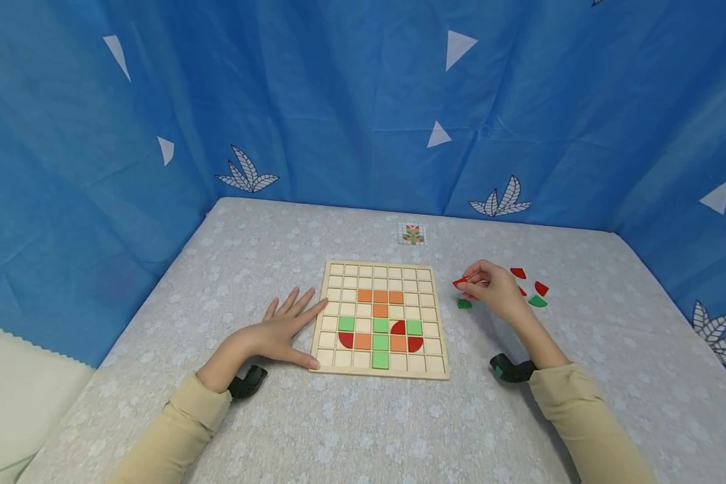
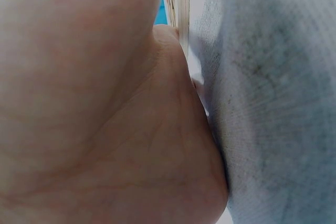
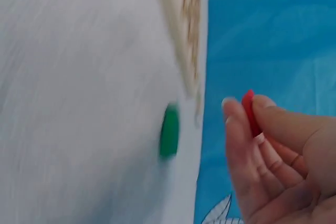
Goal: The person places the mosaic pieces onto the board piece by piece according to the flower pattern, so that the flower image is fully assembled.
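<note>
A wooden grid board (image 1: 345, 272) lies on the table with orange and green squares and red quarter-circle pieces set in its cells. My left hand (image 1: 283, 331) is spread flat at the board's left edge, fingers straight, with the thumb at the near left corner. Right of the board, my right hand (image 1: 493, 290) pinches a red quarter-circle piece (image 1: 460, 281) between thumb and fingers, raised above the table. In the right wrist view the same red piece (image 3: 251, 113) shows edge-on. A green piece (image 1: 464, 304) lies on the table just below that hand.
Several loose red pieces (image 1: 541, 288) and a green quarter-circle piece (image 1: 538, 301) lie to the right of my right hand. Behind the board is a small pattern card (image 1: 411, 234). A blue curtain (image 1: 351, 101) hangs along the table's far edge.
</note>
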A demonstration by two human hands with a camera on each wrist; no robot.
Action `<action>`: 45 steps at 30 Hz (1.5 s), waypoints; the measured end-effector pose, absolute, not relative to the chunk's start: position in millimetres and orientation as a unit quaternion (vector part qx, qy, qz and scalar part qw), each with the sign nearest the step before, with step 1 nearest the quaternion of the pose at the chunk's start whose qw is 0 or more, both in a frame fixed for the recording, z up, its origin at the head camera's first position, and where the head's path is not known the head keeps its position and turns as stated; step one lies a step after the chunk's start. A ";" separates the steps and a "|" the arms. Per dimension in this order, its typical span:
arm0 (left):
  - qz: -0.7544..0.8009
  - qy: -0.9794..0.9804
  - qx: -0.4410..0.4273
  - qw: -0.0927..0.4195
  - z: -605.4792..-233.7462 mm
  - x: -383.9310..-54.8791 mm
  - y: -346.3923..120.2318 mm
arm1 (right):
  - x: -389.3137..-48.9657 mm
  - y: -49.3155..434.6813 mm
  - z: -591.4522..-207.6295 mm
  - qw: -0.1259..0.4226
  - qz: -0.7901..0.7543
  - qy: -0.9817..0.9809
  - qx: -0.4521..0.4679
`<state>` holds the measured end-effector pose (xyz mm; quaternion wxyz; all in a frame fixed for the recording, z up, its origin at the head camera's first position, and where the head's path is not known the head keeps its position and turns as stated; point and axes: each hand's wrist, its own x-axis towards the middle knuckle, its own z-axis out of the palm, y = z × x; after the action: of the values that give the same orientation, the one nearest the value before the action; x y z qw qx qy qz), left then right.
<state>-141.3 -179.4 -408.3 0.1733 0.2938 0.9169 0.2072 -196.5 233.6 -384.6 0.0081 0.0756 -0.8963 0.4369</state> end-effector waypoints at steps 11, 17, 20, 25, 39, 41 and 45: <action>0.212 0.916 0.294 0.173 -407.2 -141.0 -180.1 | -185.7 178.1 -380.7 -0.081 0.503 -0.839 0.192; 0.208 0.915 0.297 0.179 -411.4 -139.4 -177.8 | -181.8 150.4 -385.3 -0.122 0.521 -0.819 0.207; 0.212 0.915 0.297 0.174 -411.3 -140.2 -177.5 | -183.2 136.3 -387.0 -0.115 0.500 -0.828 0.226; 0.208 0.917 0.292 0.173 -412.0 -139.3 -176.8 | -176.2 115.0 -387.9 -0.107 0.474 -0.835 0.257; 0.205 0.919 0.290 0.170 -409.2 -140.1 -177.5 | -178.5 94.9 -397.8 -0.092 0.415 -0.840 0.338; 0.205 0.919 0.290 0.171 -409.1 -140.3 -177.6 | -179.0 94.7 -398.8 -0.087 0.402 -0.844 0.345; 0.206 0.919 0.290 0.172 -409.6 -140.9 -177.9 | -179.0 93.5 -399.4 -0.081 0.388 -0.846 0.355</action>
<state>-140.9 -177.9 -409.6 0.1716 0.2900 0.9187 0.2062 -179.0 93.5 -399.4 -0.0808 0.3553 -0.8465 0.3882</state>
